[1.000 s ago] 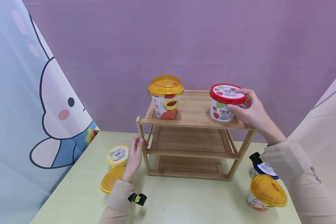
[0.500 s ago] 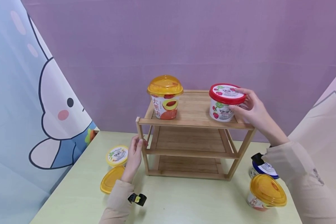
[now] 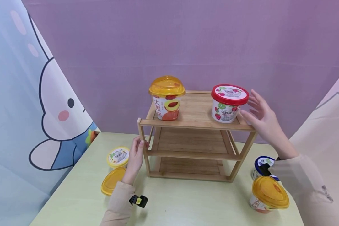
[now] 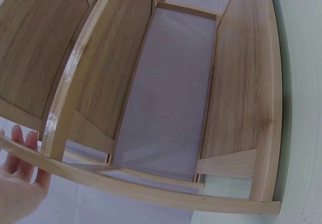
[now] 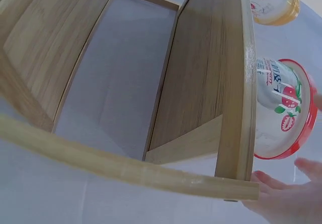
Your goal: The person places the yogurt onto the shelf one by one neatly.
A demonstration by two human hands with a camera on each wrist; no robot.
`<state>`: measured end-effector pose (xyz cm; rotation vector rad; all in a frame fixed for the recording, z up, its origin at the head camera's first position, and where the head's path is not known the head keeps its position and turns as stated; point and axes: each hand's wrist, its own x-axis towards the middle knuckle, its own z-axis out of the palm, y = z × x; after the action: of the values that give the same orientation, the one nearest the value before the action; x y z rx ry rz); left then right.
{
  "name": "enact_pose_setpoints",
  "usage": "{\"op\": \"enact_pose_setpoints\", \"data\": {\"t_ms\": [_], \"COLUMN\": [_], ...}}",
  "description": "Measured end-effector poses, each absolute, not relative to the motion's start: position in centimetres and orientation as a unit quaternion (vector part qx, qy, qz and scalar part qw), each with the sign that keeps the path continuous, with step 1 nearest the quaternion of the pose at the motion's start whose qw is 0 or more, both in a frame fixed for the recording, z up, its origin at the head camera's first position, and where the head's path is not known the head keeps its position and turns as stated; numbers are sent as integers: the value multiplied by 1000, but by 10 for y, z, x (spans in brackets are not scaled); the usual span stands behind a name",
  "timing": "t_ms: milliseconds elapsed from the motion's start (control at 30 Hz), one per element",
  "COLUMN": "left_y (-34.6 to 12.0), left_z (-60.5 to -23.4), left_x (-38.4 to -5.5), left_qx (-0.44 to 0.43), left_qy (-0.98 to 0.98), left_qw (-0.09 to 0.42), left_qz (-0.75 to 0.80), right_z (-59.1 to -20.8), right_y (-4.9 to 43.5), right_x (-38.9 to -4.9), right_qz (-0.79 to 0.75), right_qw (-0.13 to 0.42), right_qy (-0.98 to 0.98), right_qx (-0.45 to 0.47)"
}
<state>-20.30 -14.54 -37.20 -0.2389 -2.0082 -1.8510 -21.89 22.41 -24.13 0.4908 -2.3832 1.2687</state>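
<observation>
A cup with a red lid and strawberry prints stands near the right end of the wooden shelf rack's top board. Just right of that cup is my right hand, its fingers spread and a small gap between them and the lid. The right wrist view shows the same red-rimmed cup upright on the board, with the hand beside it. My left hand grips the rack's front left post; in the left wrist view its fingers reach behind the post.
A fruit cup with an orange domed lid stands at the top board's left. On the table, a yellow-lidded cup and an orange lid lie left; a blue-lidded cup and another orange-lidded cup stand right.
My right hand has let go of the red-lidded cup and drawn back to the right, fingers opening. The cup stays in place on the top board; my left hand has not moved.
</observation>
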Motion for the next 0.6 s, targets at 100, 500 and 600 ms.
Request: {"op": "enact_pose_setpoints", "data": {"t_ms": [100, 500, 600], "left_y": [-145, -145, -145], "left_z": [-372, -373, -373], "left_x": [-203, -203, -203], "left_qx": [-87, -92, -96], "left_qy": [-717, -716, -717], "left_qw": [200, 204, 206], "left_qz": [-663, -661, -659], "right_z": [-244, -258, -262], "right_y": [226, 231, 233], "right_x": [-211, -185, -180], "right_qz": [446, 438, 440], "right_qw": [226, 310, 318], "right_qy": [-848, -824, -820], "right_qx": [173, 179, 180]}}
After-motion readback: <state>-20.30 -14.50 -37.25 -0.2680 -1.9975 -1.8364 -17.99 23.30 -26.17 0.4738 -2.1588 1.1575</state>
